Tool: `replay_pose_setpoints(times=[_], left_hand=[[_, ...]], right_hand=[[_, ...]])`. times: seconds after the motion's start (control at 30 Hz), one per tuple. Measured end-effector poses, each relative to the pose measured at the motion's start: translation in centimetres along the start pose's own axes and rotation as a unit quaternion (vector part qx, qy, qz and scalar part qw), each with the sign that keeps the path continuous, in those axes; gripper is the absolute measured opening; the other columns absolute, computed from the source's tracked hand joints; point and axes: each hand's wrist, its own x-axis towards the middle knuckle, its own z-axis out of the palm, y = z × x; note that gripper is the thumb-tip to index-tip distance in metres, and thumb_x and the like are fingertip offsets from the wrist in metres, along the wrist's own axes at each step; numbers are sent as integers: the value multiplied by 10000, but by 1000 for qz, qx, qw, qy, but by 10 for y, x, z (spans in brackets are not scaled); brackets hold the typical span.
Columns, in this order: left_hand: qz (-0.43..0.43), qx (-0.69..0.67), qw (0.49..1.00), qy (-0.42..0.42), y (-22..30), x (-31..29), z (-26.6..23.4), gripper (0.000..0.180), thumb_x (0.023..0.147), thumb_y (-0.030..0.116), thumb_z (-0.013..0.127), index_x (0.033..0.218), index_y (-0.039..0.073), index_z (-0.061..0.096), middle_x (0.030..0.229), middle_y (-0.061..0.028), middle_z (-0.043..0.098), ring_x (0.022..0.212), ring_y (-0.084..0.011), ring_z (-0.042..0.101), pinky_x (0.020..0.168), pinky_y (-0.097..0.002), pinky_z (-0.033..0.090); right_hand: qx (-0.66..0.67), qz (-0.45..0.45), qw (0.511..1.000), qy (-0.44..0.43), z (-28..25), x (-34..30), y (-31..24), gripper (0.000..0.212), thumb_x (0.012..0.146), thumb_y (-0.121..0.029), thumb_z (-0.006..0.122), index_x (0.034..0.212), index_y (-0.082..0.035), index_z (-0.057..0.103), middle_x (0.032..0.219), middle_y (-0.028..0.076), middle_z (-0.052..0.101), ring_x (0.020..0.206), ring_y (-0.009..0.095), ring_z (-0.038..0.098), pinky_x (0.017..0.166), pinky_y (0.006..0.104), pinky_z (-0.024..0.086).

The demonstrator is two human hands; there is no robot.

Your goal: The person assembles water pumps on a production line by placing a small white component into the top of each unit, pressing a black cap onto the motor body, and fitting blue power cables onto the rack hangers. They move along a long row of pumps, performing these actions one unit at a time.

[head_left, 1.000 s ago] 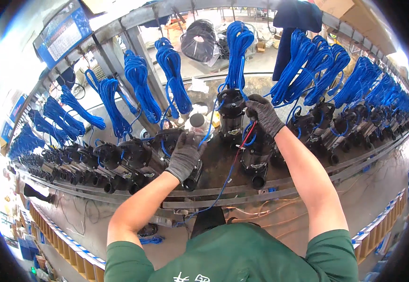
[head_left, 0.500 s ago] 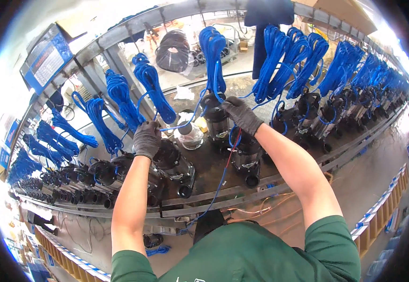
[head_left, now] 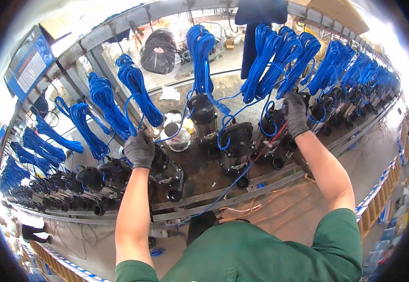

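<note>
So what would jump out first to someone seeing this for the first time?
Bright blue coiled cable bundles hang in a long row from the grey metal rail overhead. Below them, dark cylindrical pumps line the bench. The grey-gloved left hand and right hand each rest on a pump.

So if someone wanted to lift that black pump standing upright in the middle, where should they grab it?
Probably around the round upper body of the pump, coming from above on the near side. It stands upright and its top is bare, while a blue cable hangs close behind it.
</note>
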Motion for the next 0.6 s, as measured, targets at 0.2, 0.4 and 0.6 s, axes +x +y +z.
replay_pose_setpoints(times=[0.2, 0.4, 0.6], left_hand=[[14, -10, 1000, 14, 2, 0, 9, 209, 856, 324, 611, 877, 125, 672, 733, -173, 646, 742, -404, 645, 663, -534, 500], [9, -8, 999, 42, -6, -2, 7, 184, 845, 309, 621, 876, 137, 680, 726, -173, 640, 731, -407, 639, 662, -532, 496], [21, -37, 998, 49, 0, -2, 9, 176, 865, 284, 618, 863, 119, 678, 725, -178, 640, 727, -410, 636, 663, -533, 492]], right_hand=[[-78, 71, 975, -195, -45, 72, -3, 168, 902, -262, 715, 963, -123, 643, 682, -22, 577, 497, 98, 525, 439, 263, 385], [-100, 63, 953, -280, 1, 19, -13, 292, 916, -384, 701, 1056, -139, 625, 664, -18, 565, 482, 97, 511, 452, 241, 384], [-87, 49, 952, -289, 12, 19, -5, 416, 930, -447, 670, 1142, -90, 682, 773, -43, 574, 551, 54, 474, 512, 199, 368]])
